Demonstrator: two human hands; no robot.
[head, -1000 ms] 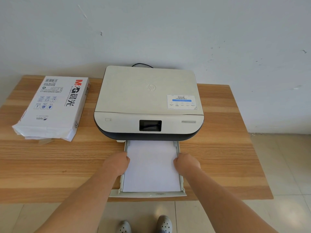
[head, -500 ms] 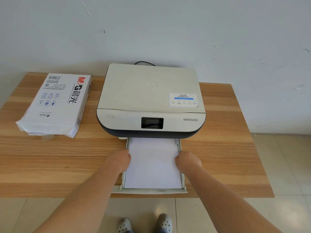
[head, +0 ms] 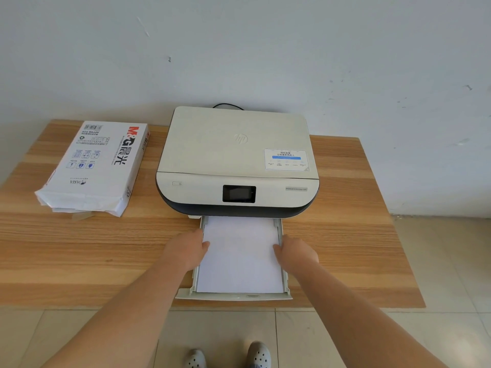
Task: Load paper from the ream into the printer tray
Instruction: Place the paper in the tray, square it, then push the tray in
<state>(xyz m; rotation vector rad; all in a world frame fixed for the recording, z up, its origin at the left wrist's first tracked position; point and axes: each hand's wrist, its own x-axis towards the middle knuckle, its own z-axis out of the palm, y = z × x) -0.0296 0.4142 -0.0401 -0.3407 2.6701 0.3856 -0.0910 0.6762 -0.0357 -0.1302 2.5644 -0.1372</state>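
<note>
- Printer (head: 239, 155): stands at the back middle of the table (head: 345, 235), its dark screen (head: 238, 193) facing the person.
- Tray (head: 233, 296): pulled out from under the printer's front toward the person; its front lip overhangs the table's near edge.
- Paper (head: 240, 258): a white stack lying flat in the tray, filling it from side rail to side rail, far end under the printer.
- Left hand (head: 186, 249): rests on the tray's left rail about halfway along, with the thumb tip on the paper's left edge. The grip is loosely curled over the rail; the fingers are hidden, so whether they pinch anything cannot be told.
- Right hand (head: 296, 252): mirrors it on the right rail, thumb touching the paper's right edge, grip likewise curled and its closure not visible.
- The paper lies between the two hands, touched at both side edges and lifted by neither.
- Ream (head: 95, 166): opened white pack lying flat on the table left of the printer, well apart from both hands, torn end nearest the person.
</note>
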